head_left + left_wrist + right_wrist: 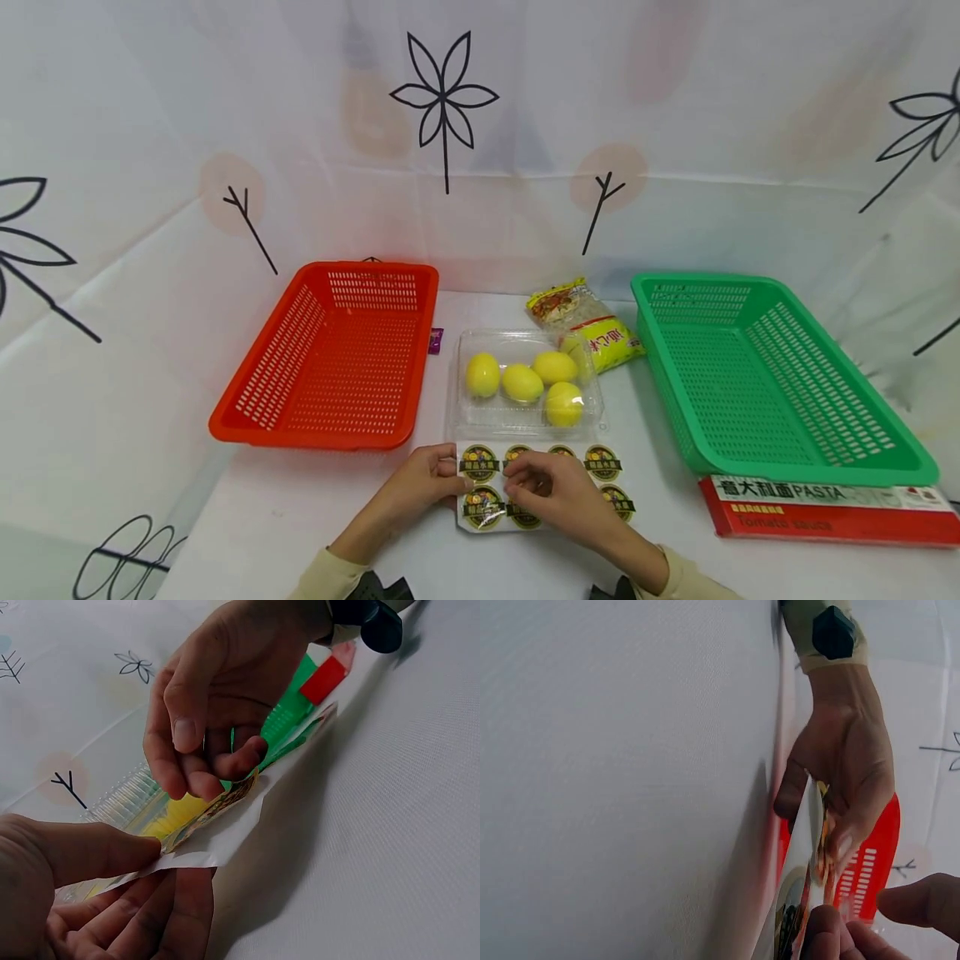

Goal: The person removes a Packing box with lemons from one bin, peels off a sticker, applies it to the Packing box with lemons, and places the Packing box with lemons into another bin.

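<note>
A white sheet of round black-and-gold stickers (481, 505) is in front of me in the head view. My left hand (420, 492) pinches its left edge, thumb on top and fingers beneath, and the left wrist view shows the sheet (236, 832) lifted and slanting above the table. Over the middle of the sheet is my right hand (558, 496), its fingers loosely bent at the stickers. Its thumb stands apart from the fingertips in the right wrist view. Just behind the sheet, several yellow lemons (522, 383) sit in a clear plastic box (463, 427).
A red basket (337, 358) stands at the left, a green basket (750, 392) at the right. A yellow food packet (611, 340) lies behind the clear box. In front of the green basket is a red-and-white pasta box (825, 512). A small purple packet (436, 341) lies beside the red basket.
</note>
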Available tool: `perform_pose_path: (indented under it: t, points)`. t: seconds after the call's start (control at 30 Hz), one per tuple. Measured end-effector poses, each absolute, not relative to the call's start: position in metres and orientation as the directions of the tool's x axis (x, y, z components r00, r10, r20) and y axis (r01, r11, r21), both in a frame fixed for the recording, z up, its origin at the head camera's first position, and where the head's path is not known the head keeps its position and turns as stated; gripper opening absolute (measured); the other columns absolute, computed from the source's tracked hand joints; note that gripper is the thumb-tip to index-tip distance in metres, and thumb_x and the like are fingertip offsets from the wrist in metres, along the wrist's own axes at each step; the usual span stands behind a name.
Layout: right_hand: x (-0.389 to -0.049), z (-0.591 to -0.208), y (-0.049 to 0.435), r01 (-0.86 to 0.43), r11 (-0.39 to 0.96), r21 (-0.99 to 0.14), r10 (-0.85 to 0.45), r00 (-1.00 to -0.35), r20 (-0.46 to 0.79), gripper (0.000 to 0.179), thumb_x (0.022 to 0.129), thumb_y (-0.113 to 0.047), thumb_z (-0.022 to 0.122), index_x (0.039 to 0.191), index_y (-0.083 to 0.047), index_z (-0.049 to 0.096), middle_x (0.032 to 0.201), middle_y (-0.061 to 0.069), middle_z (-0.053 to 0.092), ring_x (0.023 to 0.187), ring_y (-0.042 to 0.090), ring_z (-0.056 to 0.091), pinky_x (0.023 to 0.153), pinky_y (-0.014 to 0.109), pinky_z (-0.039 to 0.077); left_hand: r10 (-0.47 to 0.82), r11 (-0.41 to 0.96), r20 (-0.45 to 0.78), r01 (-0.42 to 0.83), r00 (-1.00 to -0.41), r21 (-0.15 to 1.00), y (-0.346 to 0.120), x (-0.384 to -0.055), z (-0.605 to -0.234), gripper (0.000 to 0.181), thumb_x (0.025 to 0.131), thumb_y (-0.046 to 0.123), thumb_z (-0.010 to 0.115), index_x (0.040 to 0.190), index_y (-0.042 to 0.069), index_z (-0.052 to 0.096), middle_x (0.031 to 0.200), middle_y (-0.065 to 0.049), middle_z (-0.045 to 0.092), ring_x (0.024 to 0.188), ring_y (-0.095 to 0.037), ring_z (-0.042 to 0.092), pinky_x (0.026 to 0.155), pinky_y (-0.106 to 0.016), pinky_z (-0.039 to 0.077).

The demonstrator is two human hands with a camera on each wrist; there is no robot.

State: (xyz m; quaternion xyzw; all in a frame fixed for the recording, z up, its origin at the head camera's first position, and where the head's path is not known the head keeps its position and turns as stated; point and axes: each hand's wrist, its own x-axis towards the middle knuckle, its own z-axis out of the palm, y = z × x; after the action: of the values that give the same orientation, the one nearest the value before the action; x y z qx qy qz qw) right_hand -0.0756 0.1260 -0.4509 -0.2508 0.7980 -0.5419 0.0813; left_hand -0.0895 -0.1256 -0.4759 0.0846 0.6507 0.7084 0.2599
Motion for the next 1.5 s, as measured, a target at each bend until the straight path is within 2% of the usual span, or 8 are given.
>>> perform_pose_path:
  t: [0.33, 0.6, 0.87, 1.03, 1.3, 1.5]
  points:
    - [-0.075, -0.455, 0.118, -0.273, 0.251, -0.929, -0.512, -0.852, 0.112, 0.010, 0.094, -0.006, 0.074, 0.104, -0.005, 0.074, 0.091, 0.002, 0.073, 0.075, 0.012, 0.068, 0.064, 0.029, 0.059, 0.465, 0.000, -0.232, -0.262, -0.854, 0.965, -0.125, -0.086, -0.476, 0.034, 0.093, -0.003, 0.070, 0.124, -0.011, 0.061, 0.100, -0.019, 0.075, 0.086, -0.022, 0.074, 0.074, -0.034, 0.062]
    - [-0.077, -0.455, 0.114, -0.281, 0.295, -0.913, -0.498, -0.861, 0.103, 0.012, 0.091, -0.002, 0.074, 0.102, -0.007, 0.072, 0.088, -0.004, 0.070, 0.073, 0.011, 0.066, 0.061, 0.028, 0.057, 0.465, 0.002, -0.224, -0.252, -0.856, 0.968, -0.124, -0.089, -0.474, 0.029, 0.093, -0.001, 0.070, 0.119, -0.009, 0.062, 0.096, -0.016, 0.075, 0.085, -0.020, 0.072, 0.073, -0.032, 0.061]
    - [-0.077, -0.457, 0.110, -0.224, 0.314, -0.923, -0.460, -0.886, 0.058, 0.013, 0.090, -0.002, 0.075, 0.102, -0.005, 0.071, 0.088, -0.002, 0.070, 0.078, 0.013, 0.067, 0.064, 0.028, 0.058, 0.459, -0.006, -0.233, -0.265, -0.857, 0.964, -0.125, -0.089, -0.473, 0.031, 0.092, -0.002, 0.071, 0.120, -0.009, 0.062, 0.099, -0.018, 0.075, 0.087, -0.022, 0.073, 0.074, -0.034, 0.061]
    - [-0.078, -0.459, 0.110, -0.249, 0.325, -0.912, -0.444, -0.892, 0.085, 0.015, 0.087, 0.002, 0.074, 0.100, -0.004, 0.069, 0.086, -0.001, 0.069, 0.076, 0.011, 0.066, 0.065, 0.027, 0.058, 0.457, -0.010, -0.235, -0.269, -0.858, 0.963, -0.125, -0.089, -0.473, 0.033, 0.092, -0.002, 0.070, 0.123, -0.010, 0.061, 0.100, -0.018, 0.075, 0.087, -0.022, 0.073, 0.074, -0.034, 0.062]
    - [-0.078, -0.461, 0.111, -0.272, 0.372, -0.888, -0.449, -0.890, 0.085, 0.014, 0.084, 0.002, 0.073, 0.094, -0.005, 0.068, 0.077, -0.006, 0.065, 0.066, 0.008, 0.061, 0.057, 0.025, 0.053, 0.452, -0.014, -0.241, -0.277, -0.859, 0.961, -0.125, -0.089, -0.474, 0.039, 0.094, -0.003, 0.070, 0.130, -0.010, 0.059, 0.105, -0.019, 0.075, 0.090, -0.026, 0.074, 0.076, -0.038, 0.062]
    - [-0.077, -0.463, 0.109, -0.224, 0.337, -0.914, -0.452, -0.890, 0.051, 0.013, 0.085, 0.001, 0.074, 0.096, -0.004, 0.068, 0.080, -0.003, 0.066, 0.066, 0.010, 0.063, 0.056, 0.025, 0.054, 0.460, -0.038, -0.232, -0.279, -0.857, 0.959, -0.124, -0.090, -0.475, 0.038, 0.094, -0.004, 0.069, 0.130, -0.011, 0.058, 0.106, -0.021, 0.075, 0.091, -0.026, 0.074, 0.077, -0.037, 0.062]
